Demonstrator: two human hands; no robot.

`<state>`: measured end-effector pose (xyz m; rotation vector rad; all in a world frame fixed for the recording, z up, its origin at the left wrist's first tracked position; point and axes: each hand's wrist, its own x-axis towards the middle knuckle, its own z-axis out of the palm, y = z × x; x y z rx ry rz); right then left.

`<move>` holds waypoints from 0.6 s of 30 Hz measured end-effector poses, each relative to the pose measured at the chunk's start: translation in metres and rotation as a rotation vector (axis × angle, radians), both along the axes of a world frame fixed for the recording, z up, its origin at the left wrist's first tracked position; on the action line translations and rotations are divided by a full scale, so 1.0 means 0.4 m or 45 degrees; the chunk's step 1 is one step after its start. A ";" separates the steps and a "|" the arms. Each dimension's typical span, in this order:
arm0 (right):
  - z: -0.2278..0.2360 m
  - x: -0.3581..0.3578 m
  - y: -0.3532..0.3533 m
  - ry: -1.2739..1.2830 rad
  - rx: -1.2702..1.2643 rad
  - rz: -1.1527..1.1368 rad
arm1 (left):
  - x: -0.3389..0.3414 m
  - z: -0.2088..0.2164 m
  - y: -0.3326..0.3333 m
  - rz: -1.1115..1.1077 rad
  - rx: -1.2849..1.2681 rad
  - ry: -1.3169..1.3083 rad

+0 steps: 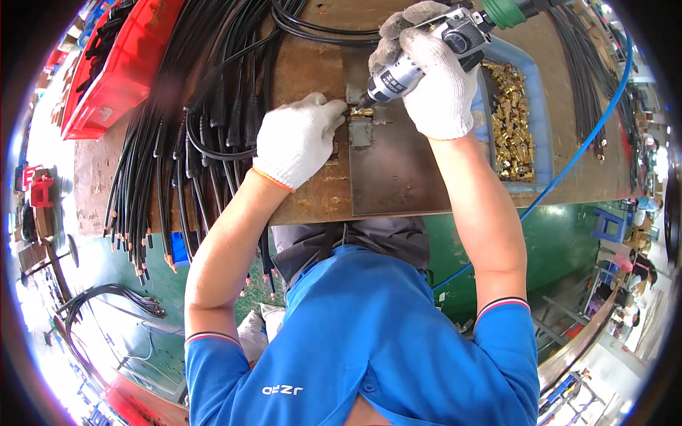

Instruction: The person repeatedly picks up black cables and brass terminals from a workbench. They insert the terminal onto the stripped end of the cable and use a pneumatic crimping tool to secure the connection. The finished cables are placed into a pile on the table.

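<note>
My left hand (297, 137), in a white knit glove, is closed on the end of a black cable (219, 154), largely hidden by the fingers. Just beyond its fingertips a small brass fitting (364, 112) sits at a metal block on the bench. My right hand (444, 82), also gloved, is wrapped round a silver air screwdriver (395, 77) with a green rear end. The tool lies tilted, its dark tip down at the brass fitting; whether they touch I cannot tell.
Right of the work spot stands a blue bin (541, 121) of loose brass fittings (513, 128). Many black cables (206, 135) hang over the bench's left side. A red bin (121, 71) is at the far left. A blue air hose (593, 135) curves past on the right.
</note>
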<state>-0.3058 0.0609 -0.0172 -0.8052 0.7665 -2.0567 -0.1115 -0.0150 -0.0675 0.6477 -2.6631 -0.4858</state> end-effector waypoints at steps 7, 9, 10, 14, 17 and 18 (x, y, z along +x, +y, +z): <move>0.009 -0.004 -0.020 0.268 0.040 0.151 | 0.001 -0.002 -0.001 0.009 0.008 -0.048; 0.019 -0.012 -0.026 0.311 0.152 0.362 | 0.000 -0.001 -0.002 0.012 0.018 -0.076; 0.032 -0.015 -0.027 0.490 0.151 0.392 | 0.001 0.000 -0.003 0.015 0.021 -0.090; 0.031 -0.005 -0.027 0.660 0.244 0.304 | 0.002 0.000 -0.001 0.018 0.014 -0.070; -0.017 0.009 -0.055 0.535 0.042 0.282 | -0.002 -0.003 0.002 0.006 -0.019 -0.058; -0.025 0.025 -0.050 0.484 0.035 0.232 | -0.001 -0.008 -0.002 -0.003 -0.037 -0.051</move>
